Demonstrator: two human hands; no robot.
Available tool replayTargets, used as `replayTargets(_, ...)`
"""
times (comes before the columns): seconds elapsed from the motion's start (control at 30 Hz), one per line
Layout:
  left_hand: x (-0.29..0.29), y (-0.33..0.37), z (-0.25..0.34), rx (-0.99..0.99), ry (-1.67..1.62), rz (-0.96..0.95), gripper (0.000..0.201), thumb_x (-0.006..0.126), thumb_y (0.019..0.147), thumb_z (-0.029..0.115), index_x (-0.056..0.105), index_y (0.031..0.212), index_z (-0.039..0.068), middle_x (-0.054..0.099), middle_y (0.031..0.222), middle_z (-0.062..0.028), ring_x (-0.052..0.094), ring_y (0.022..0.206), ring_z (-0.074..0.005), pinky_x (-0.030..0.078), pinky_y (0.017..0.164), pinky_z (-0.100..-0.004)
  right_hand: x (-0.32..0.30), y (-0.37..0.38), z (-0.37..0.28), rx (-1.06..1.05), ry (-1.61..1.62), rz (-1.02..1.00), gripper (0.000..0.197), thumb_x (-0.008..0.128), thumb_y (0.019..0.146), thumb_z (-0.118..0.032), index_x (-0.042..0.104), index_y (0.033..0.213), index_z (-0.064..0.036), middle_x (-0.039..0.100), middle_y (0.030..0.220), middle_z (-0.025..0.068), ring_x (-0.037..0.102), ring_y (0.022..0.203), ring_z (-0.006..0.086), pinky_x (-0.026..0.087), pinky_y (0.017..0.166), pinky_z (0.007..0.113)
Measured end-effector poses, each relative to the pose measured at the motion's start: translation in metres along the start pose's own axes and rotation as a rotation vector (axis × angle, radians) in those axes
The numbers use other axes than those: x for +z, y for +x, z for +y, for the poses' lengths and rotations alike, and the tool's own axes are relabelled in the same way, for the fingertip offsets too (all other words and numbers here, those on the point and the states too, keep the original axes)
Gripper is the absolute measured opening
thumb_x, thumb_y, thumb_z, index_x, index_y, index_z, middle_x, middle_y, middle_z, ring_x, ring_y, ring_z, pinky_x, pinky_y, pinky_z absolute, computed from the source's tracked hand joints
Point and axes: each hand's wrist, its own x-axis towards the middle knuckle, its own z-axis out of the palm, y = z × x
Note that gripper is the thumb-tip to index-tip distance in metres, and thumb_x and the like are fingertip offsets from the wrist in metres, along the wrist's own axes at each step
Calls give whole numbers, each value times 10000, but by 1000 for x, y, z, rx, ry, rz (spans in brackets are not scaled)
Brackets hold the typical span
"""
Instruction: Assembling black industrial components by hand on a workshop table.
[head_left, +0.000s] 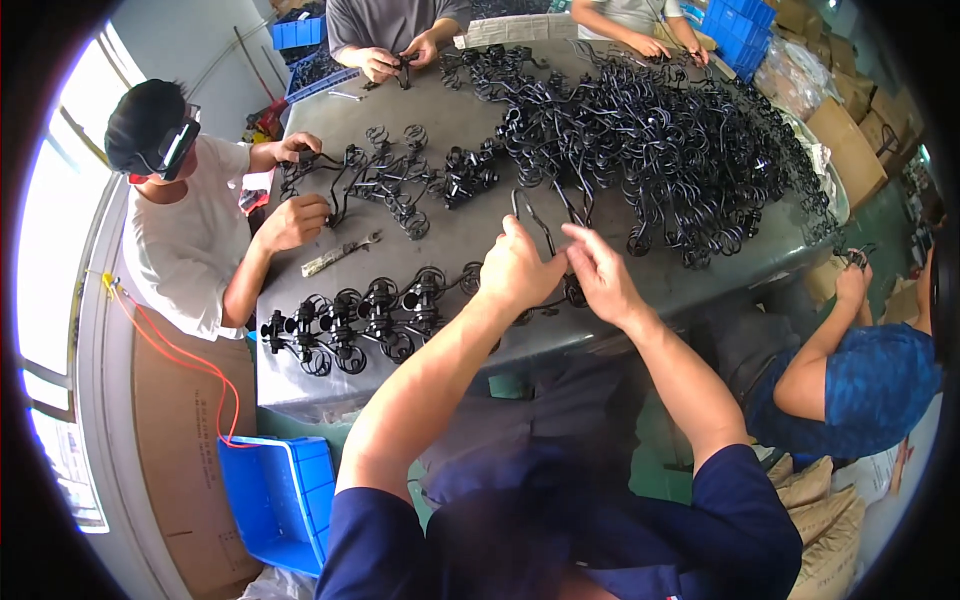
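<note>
Over the big, shiny grey table [450, 240], two bare hands are close together near the middle. The left hand [518, 268] has its fingers bent in, with only a narrow space between them and the thumb. A thin, bent black metal rod [535, 215] slants up between the two hands, right by the left hand's fingers and thumb. I cannot tell how tight that hand's hold is. The right hand [606, 278] has long, nearly straight fingers set close together, and their tips are next to the left thumb. I cannot tell if they pinch anything.

Past the hands, toward the right, is a huge tangled heap of curly black metal parts [680, 160]. To the left of the hands, a row of round, looped black parts [340, 322] runs along the near side of the table. Behind that row lies a long tool with a pale handle [325, 261]. At the left side, a person in a white shirt [185, 235] touches more black parts. Down below sits a bright blue plastic tub [315, 485].
</note>
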Motion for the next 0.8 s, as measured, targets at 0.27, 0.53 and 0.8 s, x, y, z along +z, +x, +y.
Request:
replayTargets(0.27, -11, 38, -17, -119, -35, -421, 352, 652, 805, 240, 625, 1007, -47, 682, 793, -200, 695, 719, -307, 560, 627, -406, 20, -22, 26, 105, 123, 112, 314, 678, 884, -134, 602, 1136, 39, 690, 883, 61, 629, 802, 104, 504, 744, 257)
replayTargets(0.53, -3, 116, -67, 332, 475, 158, 282, 576, 776, 82, 637, 1050, 50, 641, 1073, -149, 557, 1098, -317, 448, 924, -435, 25, -27, 32, 158, 342, 163, 322, 700, 880, -206, 625, 1127, -12, 680, 860, 29, 602, 792, 78, 492, 732, 247)
replayTargets(0.8, 29, 140, -93, 315, 809, 210, 238, 599, 795, 131, 632, 1007, 29, 605, 1120, -149, 483, 1180, -309, 357, 1001, -485, 21, -29, 32, 81, 213, 219, 326, 704, 875, -249, 640, 1086, -9, 708, 855, 71, 646, 778, 117, 515, 739, 278)
